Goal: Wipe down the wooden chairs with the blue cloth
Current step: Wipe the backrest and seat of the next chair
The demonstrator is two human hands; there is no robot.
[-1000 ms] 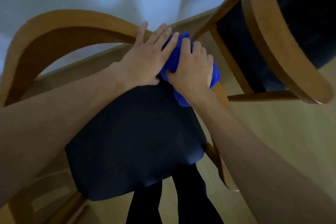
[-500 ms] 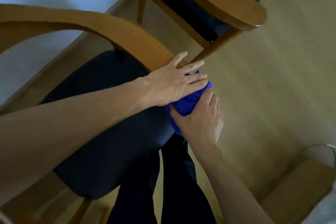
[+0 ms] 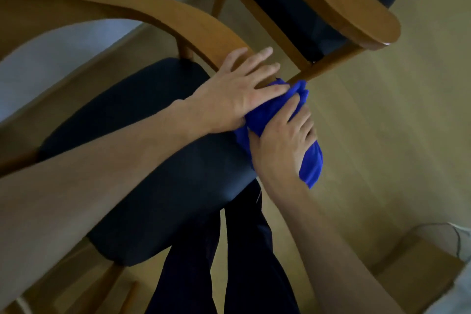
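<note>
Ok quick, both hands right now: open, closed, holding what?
Left hand: open, fingers straight, resting on the chair arm and blue cloth.
Right hand: closed around the blue cloth.

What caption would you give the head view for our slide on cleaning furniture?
Both hands wipe a wooden chair's curved armrest: left hand resting flat, right hand gripping the blue cloth.

Both hands (image 3: 239,99) on blue cloth (image 3: 270,112) at wooden chair's armrest (image 3: 158,20).

A pale wooden floor (image 3: 382,135) carries two wooden chairs: one near left (image 3: 142,11), another far right (image 3: 339,0).
</note>
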